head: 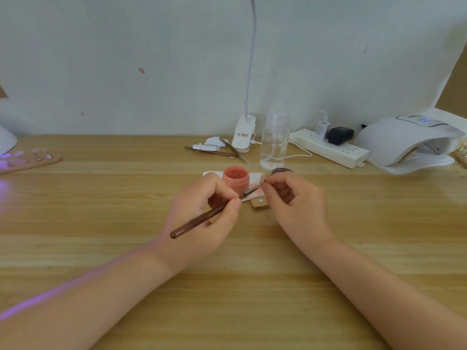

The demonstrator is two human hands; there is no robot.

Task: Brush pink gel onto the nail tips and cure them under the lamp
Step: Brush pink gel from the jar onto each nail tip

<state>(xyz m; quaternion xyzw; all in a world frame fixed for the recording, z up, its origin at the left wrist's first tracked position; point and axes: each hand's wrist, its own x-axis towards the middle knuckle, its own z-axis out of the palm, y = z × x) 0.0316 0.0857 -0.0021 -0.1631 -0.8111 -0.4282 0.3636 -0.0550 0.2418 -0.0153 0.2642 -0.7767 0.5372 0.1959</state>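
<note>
My left hand [202,213] grips a brown-handled brush [202,219], its tip pointing right toward my right hand [290,195]. My right hand pinches a small nail tip [262,182] at the brush's bristles. Just behind both hands stands an open pot of pink gel [235,179] on a white wipe [255,179]. A white curing lamp [406,140] sits at the far right. At the far left, a wooden strip carrying several nail tips [27,160] lies in purple light from another lamp [6,140].
A small wooden block with a magnet [259,203] lies below the wipe. The pot's dark lid [281,171], a clear pump bottle [274,142], a clip desk lamp [243,133], spare tools [222,150] and a power strip [328,147] line the back of the table.
</note>
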